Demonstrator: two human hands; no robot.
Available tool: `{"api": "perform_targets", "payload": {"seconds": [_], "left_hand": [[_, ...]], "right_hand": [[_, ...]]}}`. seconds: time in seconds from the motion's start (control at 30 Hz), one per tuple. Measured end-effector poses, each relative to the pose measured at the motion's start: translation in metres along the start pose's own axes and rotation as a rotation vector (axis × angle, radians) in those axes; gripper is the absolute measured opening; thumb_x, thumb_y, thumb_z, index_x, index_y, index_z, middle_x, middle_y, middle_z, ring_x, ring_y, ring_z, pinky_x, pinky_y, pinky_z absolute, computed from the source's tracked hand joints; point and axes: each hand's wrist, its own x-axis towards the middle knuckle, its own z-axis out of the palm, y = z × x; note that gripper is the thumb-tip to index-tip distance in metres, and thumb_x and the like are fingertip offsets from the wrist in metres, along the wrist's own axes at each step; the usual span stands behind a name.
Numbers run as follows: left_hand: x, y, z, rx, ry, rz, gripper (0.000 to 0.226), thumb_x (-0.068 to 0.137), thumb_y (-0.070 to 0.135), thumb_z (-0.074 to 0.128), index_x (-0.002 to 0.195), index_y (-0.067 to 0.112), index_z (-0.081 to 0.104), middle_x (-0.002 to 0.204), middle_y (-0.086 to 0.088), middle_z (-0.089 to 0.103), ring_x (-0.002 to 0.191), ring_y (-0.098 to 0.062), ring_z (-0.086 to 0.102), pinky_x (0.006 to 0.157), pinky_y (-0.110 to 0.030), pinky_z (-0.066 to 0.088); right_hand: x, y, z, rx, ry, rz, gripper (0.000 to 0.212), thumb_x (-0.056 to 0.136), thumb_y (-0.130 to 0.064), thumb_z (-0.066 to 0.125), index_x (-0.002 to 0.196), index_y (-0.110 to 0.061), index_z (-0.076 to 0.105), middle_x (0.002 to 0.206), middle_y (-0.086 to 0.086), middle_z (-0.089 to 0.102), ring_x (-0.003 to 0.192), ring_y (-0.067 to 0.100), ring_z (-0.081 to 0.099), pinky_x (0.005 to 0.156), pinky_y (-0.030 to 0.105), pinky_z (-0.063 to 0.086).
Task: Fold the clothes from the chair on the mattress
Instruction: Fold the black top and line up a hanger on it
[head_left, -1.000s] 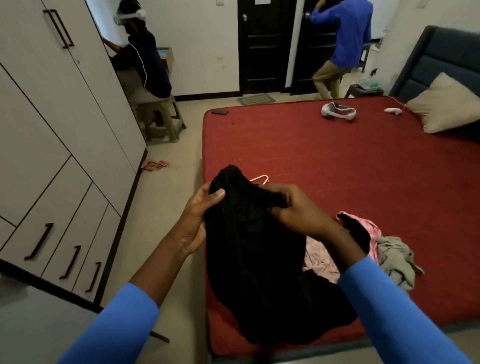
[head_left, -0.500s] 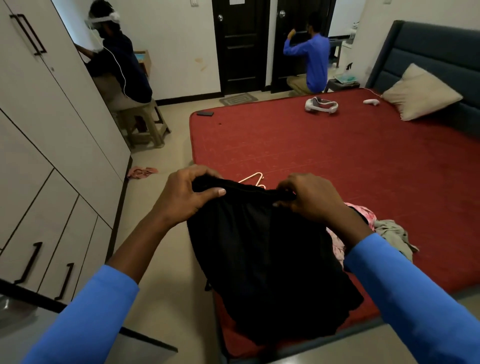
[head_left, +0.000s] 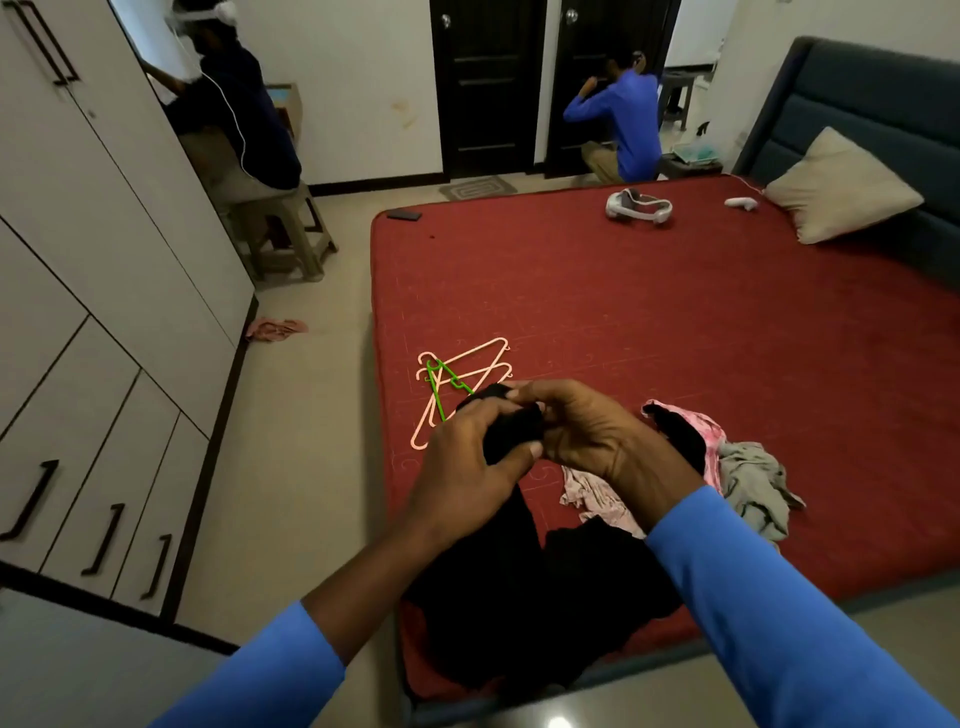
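Above the red mattress's (head_left: 675, 338) near edge, my left hand (head_left: 467, 467) and right hand (head_left: 587, 436) clamp their fingers (head_left: 483, 413) on the limp black garment's (head_left: 519, 597) bunched top, likely so it hangs straight.

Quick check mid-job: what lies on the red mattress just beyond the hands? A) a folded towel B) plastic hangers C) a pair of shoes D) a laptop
B: pink and green plastic hangers lie on the mattress just past the left hand and right hand, which grip the black garment.

Dim, soft indoor light, slightly blurred, with wide-angle bending at the edges.
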Motion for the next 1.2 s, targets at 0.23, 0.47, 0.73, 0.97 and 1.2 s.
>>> {"api": "perform_targets", "payload": {"seconds": [0.23,0.47,0.73,0.97,1.2], "left_hand": [[-0.033,0.002,0.030,-0.326,-0.049,-0.250,0.023,0.085,0.028,0.080,0.106,0.024,0.072,0.084,0.000,0.074,0.082,-0.024,0.075,0.077,-0.040,0.061],[-0.024,0.015,0.018,-0.178,0.123,0.011,0.040,0.086,0.013,0.070,0.124,0.018,0.061,0.107,0.006,0.067,0.100,-0.014,0.067,0.086,-0.028,0.054],[0.027,-0.013,-0.008,0.175,-0.544,0.120,0.042,0.078,0.023,0.074,0.118,0.014,0.067,0.130,0.001,0.060,0.118,-0.012,0.061,0.101,-0.039,0.051],[0.051,-0.002,-0.056,0.154,-0.311,0.072,0.052,0.093,0.058,0.068,0.070,0.011,0.066,0.056,0.006,0.052,0.050,-0.007,0.051,0.049,-0.029,0.037],[0.094,0.040,-0.143,0.514,-0.270,0.282,0.065,0.082,0.082,0.052,0.094,0.023,0.074,0.077,0.008,0.070,0.070,-0.008,0.069,0.053,-0.025,0.052]], "right_hand": [[-0.010,-0.010,-0.032,-0.093,0.059,-0.117,0.061,0.056,0.007,0.045,0.112,0.007,0.070,0.103,0.023,0.067,0.097,0.035,0.062,0.079,0.034,0.056],[-0.030,-0.024,-0.046,-0.376,0.051,-0.171,0.060,0.058,-0.002,0.039,0.105,0.001,0.076,0.096,0.021,0.070,0.091,0.035,0.064,0.078,0.038,0.054],[-0.063,-0.080,-0.028,-0.549,-0.060,-0.493,0.041,0.067,-0.006,0.041,0.084,-0.010,0.078,0.088,0.013,0.073,0.078,0.024,0.062,0.071,0.028,0.050],[-0.070,-0.109,-0.066,-1.304,0.098,-0.733,0.061,0.078,0.012,0.039,0.119,-0.019,0.071,0.122,-0.003,0.070,0.117,0.014,0.065,0.101,0.042,0.053],[-0.067,-0.092,-0.078,-1.602,0.034,-0.700,0.055,0.095,-0.001,0.066,0.144,-0.024,0.054,0.137,-0.001,0.065,0.121,0.015,0.063,0.099,0.032,0.054]]}}
